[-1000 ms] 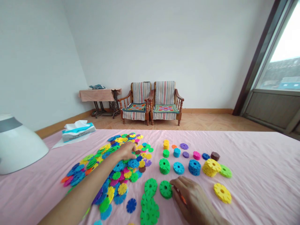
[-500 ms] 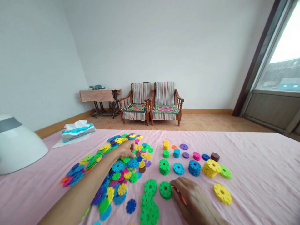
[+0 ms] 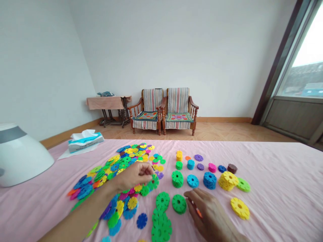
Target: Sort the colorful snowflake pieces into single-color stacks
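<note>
My left hand (image 3: 138, 173) is closed, pinching a green disc (image 3: 153, 182) above the right side of a mixed pile of notched plastic discs (image 3: 125, 161). My right hand (image 3: 205, 210) rests on the cloth with its fingers curled round an orange disc (image 3: 199, 213), only partly seen. Its fingertips lie beside a green stack (image 3: 179, 204). Overlapping green discs (image 3: 161, 227) are to the left of that. Farther up stand a green stack (image 3: 177, 178), a light blue one (image 3: 192, 181), a blue one (image 3: 209, 180) and a yellow one (image 3: 227, 180).
Smaller discs in purple (image 3: 198, 157), pink (image 3: 212, 167) and brown (image 3: 232, 168) sit toward the far side. A large yellow disc pair (image 3: 240, 208) lies at the right. A tissue box (image 3: 85, 143) and a white rounded object (image 3: 22, 158) stand on the left.
My left hand has moved nearer and slightly right, and now a large green disc shows at its fingertips. My right hand has hardly moved.
</note>
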Available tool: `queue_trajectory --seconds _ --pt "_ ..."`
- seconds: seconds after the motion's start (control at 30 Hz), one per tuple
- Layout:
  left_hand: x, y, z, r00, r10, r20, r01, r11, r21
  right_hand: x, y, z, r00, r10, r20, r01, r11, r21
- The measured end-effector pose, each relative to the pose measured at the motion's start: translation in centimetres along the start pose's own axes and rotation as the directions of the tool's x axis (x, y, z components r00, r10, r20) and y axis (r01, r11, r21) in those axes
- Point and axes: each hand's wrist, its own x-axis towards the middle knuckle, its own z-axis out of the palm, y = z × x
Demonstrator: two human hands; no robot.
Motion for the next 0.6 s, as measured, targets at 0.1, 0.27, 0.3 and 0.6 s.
queue_trajectory --seconds 0.1,0.27,0.3,0.6 --pt "-2.1 1.0 3.8 0.993 -0.005 0.116 0.006 1.000 -0.011 0.0 -0.1 0.0 1.000 -0.006 0.012 0.006 1.000 -0.013" --pt "-3.6 1.4 6.7 0.992 -0.018 0.128 0.011 0.998 0.060 0.0 -0.2 -0.2 1.000 -0.010 0.017 0.010 1.000 -0.005" --pt "-3.6 1.4 6.7 0.995 -0.021 0.102 0.012 0.996 0.088 0.0 -0.2 -0.2 1.000 -0.012 0.019 0.012 1.000 -0.001" --pt "-0.6 -3.1 -3.6 0.903 0.031 -0.429 0.192 0.863 0.468 -0.2 -0.1 0.0 1.000 -0.001 0.019 0.002 1.000 -0.006"
